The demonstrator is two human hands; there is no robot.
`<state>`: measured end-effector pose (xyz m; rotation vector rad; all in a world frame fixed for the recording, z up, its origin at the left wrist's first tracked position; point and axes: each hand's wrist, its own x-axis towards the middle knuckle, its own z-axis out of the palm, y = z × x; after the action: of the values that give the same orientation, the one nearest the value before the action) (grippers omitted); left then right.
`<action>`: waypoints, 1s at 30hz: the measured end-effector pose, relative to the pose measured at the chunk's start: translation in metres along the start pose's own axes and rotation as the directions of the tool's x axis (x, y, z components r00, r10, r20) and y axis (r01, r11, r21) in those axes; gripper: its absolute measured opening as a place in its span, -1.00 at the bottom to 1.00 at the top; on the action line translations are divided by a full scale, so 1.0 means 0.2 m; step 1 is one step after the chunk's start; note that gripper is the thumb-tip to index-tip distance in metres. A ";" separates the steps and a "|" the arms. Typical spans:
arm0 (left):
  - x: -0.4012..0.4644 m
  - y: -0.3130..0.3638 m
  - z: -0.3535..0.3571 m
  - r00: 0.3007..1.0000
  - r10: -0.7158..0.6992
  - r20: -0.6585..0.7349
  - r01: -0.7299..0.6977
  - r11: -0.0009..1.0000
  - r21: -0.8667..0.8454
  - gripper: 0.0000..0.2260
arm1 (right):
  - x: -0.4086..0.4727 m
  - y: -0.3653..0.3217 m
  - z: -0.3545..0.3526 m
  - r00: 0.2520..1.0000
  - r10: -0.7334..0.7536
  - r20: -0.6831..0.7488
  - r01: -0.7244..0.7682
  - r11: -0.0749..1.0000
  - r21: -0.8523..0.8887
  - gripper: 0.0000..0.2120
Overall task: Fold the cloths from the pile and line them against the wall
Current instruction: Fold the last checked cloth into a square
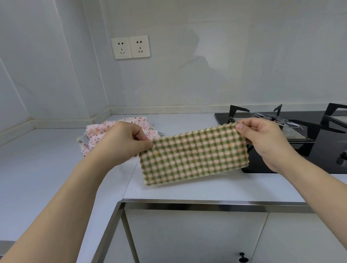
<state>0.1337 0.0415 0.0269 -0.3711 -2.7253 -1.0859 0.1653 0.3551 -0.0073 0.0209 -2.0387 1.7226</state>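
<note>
A green and cream checked cloth (194,154), folded into a long strip, hangs in the air above the white counter (50,168). My left hand (123,142) pinches its upper left corner. My right hand (265,138) pinches its upper right corner, thumb on the front. Behind my left hand lies the pile of pink flowered cloths (100,133), near the corner of the wall (186,80); my hand hides part of it.
A black gas hob (310,144) with pan supports and a knob fills the counter's right side. Two wall sockets (130,47) sit above the pile. A steel counter edge (192,203) and white cabinet doors with a black knob (243,257) lie below.
</note>
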 end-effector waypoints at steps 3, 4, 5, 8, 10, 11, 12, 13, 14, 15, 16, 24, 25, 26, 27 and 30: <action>0.00 -0.01 0.00 0.999 -0.026 0.042 0.026 1.000 -0.010 -0.84 | 0.00 0.02 0.00 1.000 0.004 0.007 -0.004 0.999 -0.040 -0.87; 0.00 -0.01 0.00 0.998 -0.029 0.050 0.030 0.999 -0.015 -0.84 | 0.00 0.03 -0.01 1.000 0.010 0.007 -0.010 0.999 -0.045 -0.88; 0.01 -0.02 0.00 0.998 -0.032 0.056 0.033 0.999 -0.019 -0.84 | 0.00 0.04 -0.01 1.000 0.016 0.007 -0.016 0.999 -0.046 -0.88; 0.02 -0.03 0.00 0.996 -0.041 0.077 0.044 0.998 -0.039 -0.85 | 0.01 0.08 -0.01 0.999 0.036 0.002 -0.036 0.998 -0.044 -0.89; 0.02 -0.03 0.01 0.995 -0.046 0.092 0.050 0.998 -0.045 -0.86 | 0.01 0.09 -0.01 0.999 0.047 -0.002 -0.047 0.998 -0.046 -0.89; 0.02 -0.03 0.01 0.994 -0.049 0.094 0.054 0.998 -0.042 -0.86 | 0.01 0.10 -0.01 0.999 0.048 -0.002 -0.048 0.998 -0.048 -0.89; 0.02 -0.03 0.02 0.994 -0.054 0.096 0.057 0.998 -0.038 -0.86 | 0.02 0.10 -0.01 0.999 0.048 -0.003 -0.048 0.998 -0.051 -0.89; 0.02 -0.03 0.02 0.994 -0.056 0.098 0.060 0.998 -0.035 -0.86 | 0.02 0.11 -0.01 0.999 0.049 -0.004 -0.049 0.997 -0.055 -0.89; 0.02 -0.03 0.02 0.993 -0.058 0.101 0.062 0.997 -0.037 -0.87 | 0.02 0.12 -0.01 0.999 0.050 -0.003 -0.050 0.997 -0.058 -0.89; 0.02 -0.04 0.03 0.993 -0.060 0.106 0.064 0.997 -0.040 -0.86 | 0.02 0.12 0.00 0.999 0.052 -0.001 -0.052 0.997 -0.060 -0.89; 0.03 -0.04 0.03 0.992 -0.063 0.112 0.068 0.997 -0.043 -0.86 | 0.03 0.13 -0.01 0.998 0.055 0.000 -0.055 0.997 -0.063 -0.88; 0.06 -0.12 0.13 0.989 -0.093 0.113 0.099 0.994 -0.045 -0.85 | 0.11 0.18 0.05 0.996 0.086 -0.006 -0.085 0.970 -0.229 -0.88; 0.07 -0.13 0.16 0.990 -0.097 0.105 0.102 0.994 -0.045 -0.85 | 0.13 0.19 0.06 0.996 0.085 -0.011 -0.085 0.954 -0.287 -0.88; 0.07 -0.14 0.18 0.990 -0.101 0.096 0.106 0.993 -0.047 -0.85 | 0.16 0.20 0.08 0.997 0.080 -0.018 -0.081 0.929 -0.361 -0.88; 0.08 -0.15 0.19 0.990 -0.108 0.088 0.113 0.992 -0.055 -0.86 | 0.18 0.21 0.10 0.997 0.069 -0.022 -0.072 0.893 -0.444 -0.88; 0.11 -0.19 0.24 0.990 -0.122 0.072 0.129 0.987 -0.100 -0.85 | 0.25 0.25 0.16 0.999 0.036 0.006 -0.023 0.758 -0.652 -0.89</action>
<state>0.0977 0.0515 -0.0264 -0.2569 -2.7895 -1.2738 0.0942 0.3498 -0.0381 -0.2233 -2.5544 0.9304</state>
